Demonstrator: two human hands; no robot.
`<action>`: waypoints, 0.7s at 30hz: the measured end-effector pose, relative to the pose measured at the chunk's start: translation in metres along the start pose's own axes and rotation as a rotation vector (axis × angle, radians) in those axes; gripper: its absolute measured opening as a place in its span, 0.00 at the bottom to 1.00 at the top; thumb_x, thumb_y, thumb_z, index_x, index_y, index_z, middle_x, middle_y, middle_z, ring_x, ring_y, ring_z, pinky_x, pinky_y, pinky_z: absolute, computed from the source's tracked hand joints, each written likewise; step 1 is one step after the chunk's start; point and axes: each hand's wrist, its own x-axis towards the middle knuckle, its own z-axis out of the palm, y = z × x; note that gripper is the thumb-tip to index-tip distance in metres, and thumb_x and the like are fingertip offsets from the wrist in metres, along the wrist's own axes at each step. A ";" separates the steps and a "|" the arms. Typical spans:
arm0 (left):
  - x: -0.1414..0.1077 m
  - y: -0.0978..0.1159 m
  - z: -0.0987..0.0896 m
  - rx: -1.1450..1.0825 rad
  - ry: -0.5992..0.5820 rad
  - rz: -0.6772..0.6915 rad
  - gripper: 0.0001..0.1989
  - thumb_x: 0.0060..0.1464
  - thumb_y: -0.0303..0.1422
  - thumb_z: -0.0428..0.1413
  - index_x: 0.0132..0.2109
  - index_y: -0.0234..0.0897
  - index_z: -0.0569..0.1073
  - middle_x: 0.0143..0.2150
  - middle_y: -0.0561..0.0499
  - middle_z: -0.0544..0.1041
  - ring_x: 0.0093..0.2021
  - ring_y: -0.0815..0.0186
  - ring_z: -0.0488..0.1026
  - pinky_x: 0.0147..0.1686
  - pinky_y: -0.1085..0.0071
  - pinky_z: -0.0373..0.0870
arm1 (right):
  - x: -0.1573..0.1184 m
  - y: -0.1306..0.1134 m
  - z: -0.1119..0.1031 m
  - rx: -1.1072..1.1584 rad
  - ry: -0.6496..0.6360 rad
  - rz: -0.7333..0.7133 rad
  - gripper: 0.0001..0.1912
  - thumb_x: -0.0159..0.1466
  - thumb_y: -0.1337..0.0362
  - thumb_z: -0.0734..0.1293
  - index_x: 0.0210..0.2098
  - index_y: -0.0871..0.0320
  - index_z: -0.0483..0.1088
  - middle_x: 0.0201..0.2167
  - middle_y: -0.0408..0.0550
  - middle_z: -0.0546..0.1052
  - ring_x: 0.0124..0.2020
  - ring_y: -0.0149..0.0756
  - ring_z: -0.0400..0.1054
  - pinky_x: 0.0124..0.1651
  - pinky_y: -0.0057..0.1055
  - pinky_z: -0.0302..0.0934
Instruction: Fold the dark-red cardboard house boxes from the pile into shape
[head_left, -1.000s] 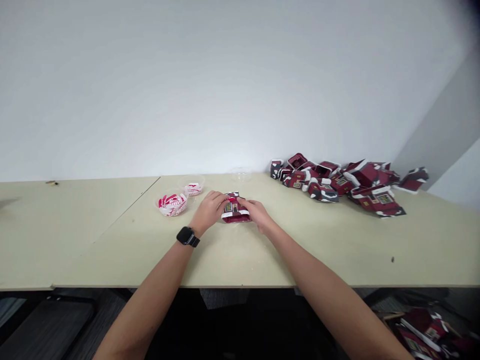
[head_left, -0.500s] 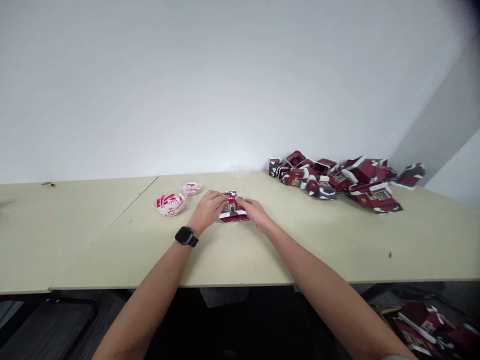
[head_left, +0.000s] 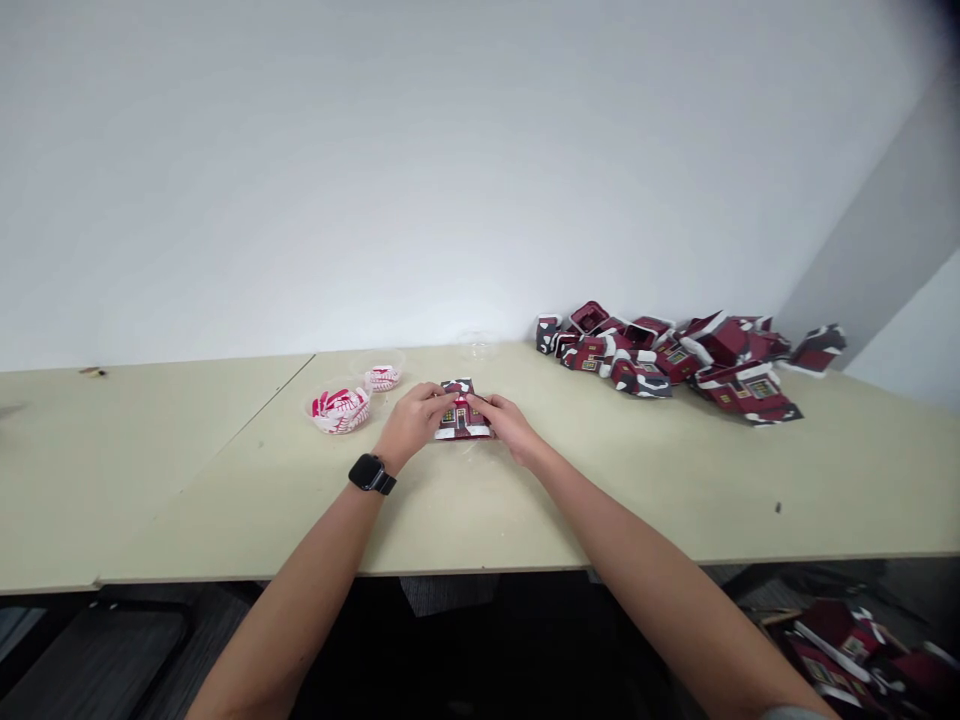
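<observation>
A small dark red house-shaped box (head_left: 461,423), with white trim and printed windows and door, is between my hands at the middle of the table. My left hand (head_left: 409,422), wearing a black watch at the wrist, grips its left side, thumb and fingers near the roof. On the right side, my right hand (head_left: 510,424) holds it with the thumb over the top. Fingertips meet near a small bright red spot under the roof edge; whether a separate piece is there I cannot tell. The far fingers are hidden.
Left of my hands stand a clear bowl (head_left: 340,411) and a smaller-looking one (head_left: 382,379), both with red-and-white pieces. A clear plastic dish (head_left: 478,347) is near the wall. Several similar houses (head_left: 675,362) are heaped at right; more (head_left: 855,650) lie below the table.
The house's lower front edge has tilted, so the dark red opening seen beneath it is now mostly hidden. Both hands stay on it, nearly unmoved.
</observation>
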 end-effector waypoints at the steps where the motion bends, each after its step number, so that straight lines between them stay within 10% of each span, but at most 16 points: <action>1: 0.000 0.000 0.000 -0.005 0.008 0.007 0.12 0.70 0.29 0.54 0.49 0.41 0.83 0.44 0.46 0.81 0.42 0.63 0.78 0.41 0.66 0.77 | 0.000 0.000 0.000 0.002 0.003 -0.013 0.29 0.53 0.41 0.77 0.40 0.57 0.75 0.41 0.48 0.83 0.43 0.42 0.76 0.42 0.32 0.65; 21: 0.002 0.012 -0.002 -0.026 0.039 -0.054 0.11 0.69 0.31 0.53 0.52 0.40 0.79 0.47 0.44 0.81 0.47 0.59 0.76 0.49 0.59 0.75 | -0.007 -0.006 0.004 0.064 -0.027 -0.069 0.31 0.50 0.47 0.82 0.46 0.57 0.75 0.42 0.47 0.82 0.43 0.41 0.76 0.45 0.34 0.68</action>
